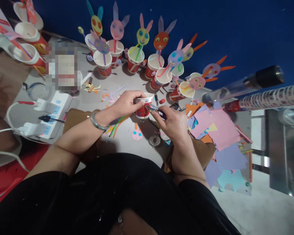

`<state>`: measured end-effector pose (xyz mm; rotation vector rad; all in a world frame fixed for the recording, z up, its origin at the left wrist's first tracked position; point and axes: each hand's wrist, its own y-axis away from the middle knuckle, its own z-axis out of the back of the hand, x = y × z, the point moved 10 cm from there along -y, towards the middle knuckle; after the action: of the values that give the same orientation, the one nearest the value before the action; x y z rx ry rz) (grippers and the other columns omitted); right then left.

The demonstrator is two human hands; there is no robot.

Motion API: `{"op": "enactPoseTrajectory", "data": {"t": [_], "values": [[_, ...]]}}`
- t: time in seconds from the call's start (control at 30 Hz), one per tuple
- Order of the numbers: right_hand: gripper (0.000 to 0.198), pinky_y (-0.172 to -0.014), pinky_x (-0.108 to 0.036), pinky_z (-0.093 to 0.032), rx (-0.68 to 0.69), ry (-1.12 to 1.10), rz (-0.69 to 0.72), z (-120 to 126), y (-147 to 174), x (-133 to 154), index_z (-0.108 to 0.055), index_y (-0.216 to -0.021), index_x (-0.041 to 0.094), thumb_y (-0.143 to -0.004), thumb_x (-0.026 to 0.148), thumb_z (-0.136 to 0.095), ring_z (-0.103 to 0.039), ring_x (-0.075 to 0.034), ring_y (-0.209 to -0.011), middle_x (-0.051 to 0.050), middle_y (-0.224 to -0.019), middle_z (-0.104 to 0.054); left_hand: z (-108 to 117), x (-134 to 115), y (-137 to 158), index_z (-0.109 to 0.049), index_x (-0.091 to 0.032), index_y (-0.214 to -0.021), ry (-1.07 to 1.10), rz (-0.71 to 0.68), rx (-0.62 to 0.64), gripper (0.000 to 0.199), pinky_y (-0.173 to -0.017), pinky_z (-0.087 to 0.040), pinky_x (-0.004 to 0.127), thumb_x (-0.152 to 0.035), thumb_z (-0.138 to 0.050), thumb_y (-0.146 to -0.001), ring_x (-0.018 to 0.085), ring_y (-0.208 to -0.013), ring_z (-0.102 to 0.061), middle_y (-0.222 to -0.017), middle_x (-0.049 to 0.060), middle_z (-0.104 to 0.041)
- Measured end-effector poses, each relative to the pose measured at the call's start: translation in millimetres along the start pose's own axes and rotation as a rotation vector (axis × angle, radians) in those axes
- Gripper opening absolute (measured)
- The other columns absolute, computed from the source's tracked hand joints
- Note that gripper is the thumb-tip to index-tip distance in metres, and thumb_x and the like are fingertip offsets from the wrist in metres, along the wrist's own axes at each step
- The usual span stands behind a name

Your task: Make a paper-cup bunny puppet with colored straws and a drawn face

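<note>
My left hand (129, 101) grips a red-and-white paper cup (142, 114), its thumb and fingers over the rim. In my right hand (172, 122) is a pair of dark-handled scissors (162, 113), the blades pointing left against the cup's side. Whether the tip pierces the wall I cannot tell. Below the cup lies a round pink paper face (137, 134) with blue eyes. Colourful paper strips (119, 125) lie beside it, partly under my left forearm.
Several cups with paper rabbit heads, such as an orange one (161, 41), line the blue wall. Coloured paper sheets (222, 127) lie at right, near a long stack of cups (271, 97). A power strip (57, 112), a tape roll (154, 140) and paper scraps are on the table.
</note>
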<state>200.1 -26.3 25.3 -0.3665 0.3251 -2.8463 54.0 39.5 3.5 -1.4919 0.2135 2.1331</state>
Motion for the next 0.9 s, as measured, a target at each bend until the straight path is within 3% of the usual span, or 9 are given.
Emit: {"op": "enactPoseTrajectory", "data": {"t": [0.33,0.6,0.9], "values": [[0.057,-0.058,-0.030,-0.024,0.068,0.088,-0.039,-2,2,1,-0.072,-0.094,0.019,-0.102,0.065,-0.040,-0.060,-0.017,-0.062,-0.008,-0.077,-0.075,-5,-5,1,-0.073,-0.014,-0.090,-0.042,-0.056,0.038,0.022,-0.065,-0.044,0.025,-0.031,-0.058,-0.086,0.013,-0.068,-0.060,-0.080,0.003,-0.074],[0.055,-0.060,-0.031,-0.021,0.187,0.116,-0.104,-6,5,4,-0.074,-0.099,0.019,-0.103,0.063,-0.039,-0.062,-0.019,-0.063,-0.009,-0.081,-0.077,-12,-12,0,-0.074,-0.015,-0.090,-0.204,-0.156,0.119,0.025,-0.067,-0.043,0.027,-0.033,-0.057,-0.090,0.014,-0.069,-0.060,-0.080,0.004,-0.073],[0.046,-0.059,-0.030,-0.024,0.257,0.010,-0.099,-11,8,0,-0.077,-0.094,0.020,-0.098,0.058,-0.051,-0.060,-0.019,-0.061,-0.007,-0.071,-0.074,-23,-11,3,-0.075,-0.018,-0.089,-0.241,-0.178,0.246,0.029,-0.075,-0.046,0.029,-0.039,-0.056,-0.094,0.018,-0.080,-0.066,-0.082,0.006,-0.074]]}}
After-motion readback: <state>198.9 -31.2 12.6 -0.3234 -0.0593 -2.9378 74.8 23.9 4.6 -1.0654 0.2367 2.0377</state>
